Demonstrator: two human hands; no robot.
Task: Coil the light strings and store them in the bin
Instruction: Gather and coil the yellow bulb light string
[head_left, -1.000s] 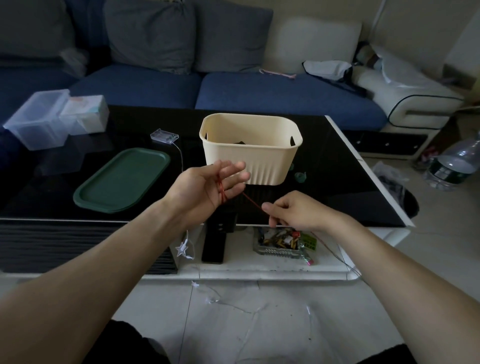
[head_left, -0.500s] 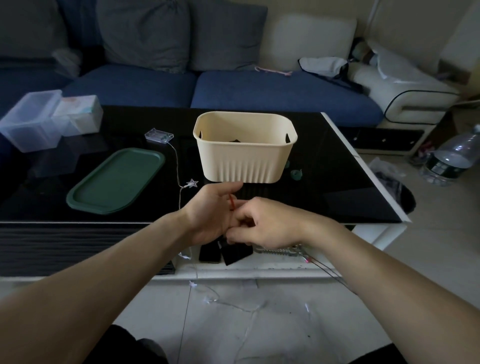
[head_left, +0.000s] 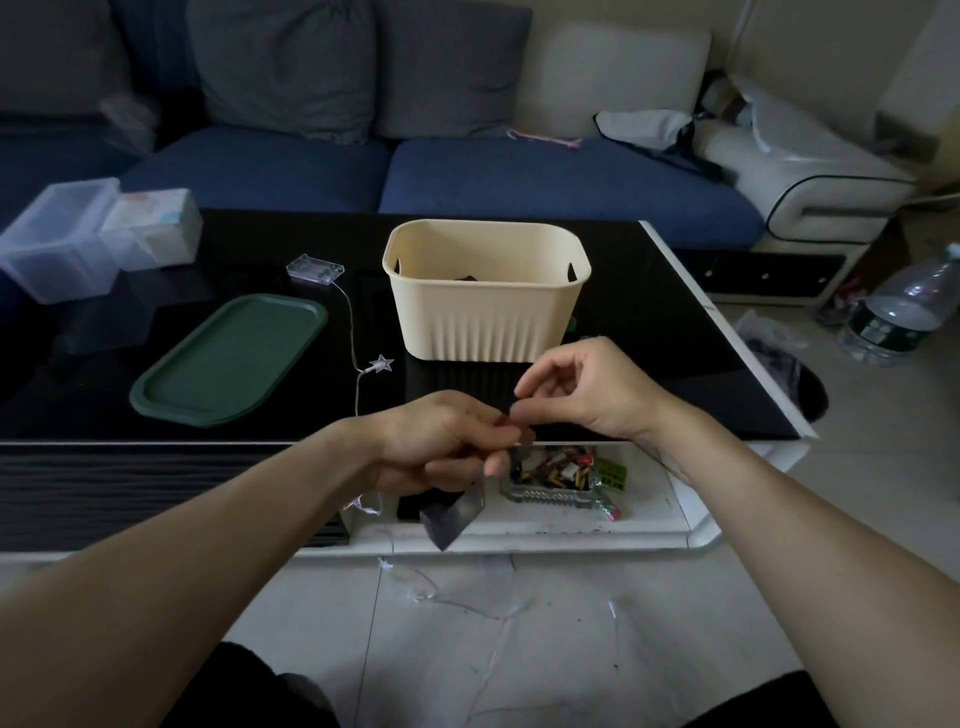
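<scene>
Right hand (head_left: 587, 389) lifts off the left hand (head_left: 441, 447) now, both pinching a bit of red wire (head_left: 506, 422) between fingertips, just in front of the cream bin (head_left: 485, 312).

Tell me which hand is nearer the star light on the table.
Left. The left hand sits just below and right of the star light; the right hand is farther right.

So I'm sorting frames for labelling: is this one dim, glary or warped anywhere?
Head view: dim, flat room light; glossy black tabletop mirrors the ribbed cream plastic bin; wide-angle lens bends the table's edges; both forearms loom oversized; hands reasonably sharp.
</scene>
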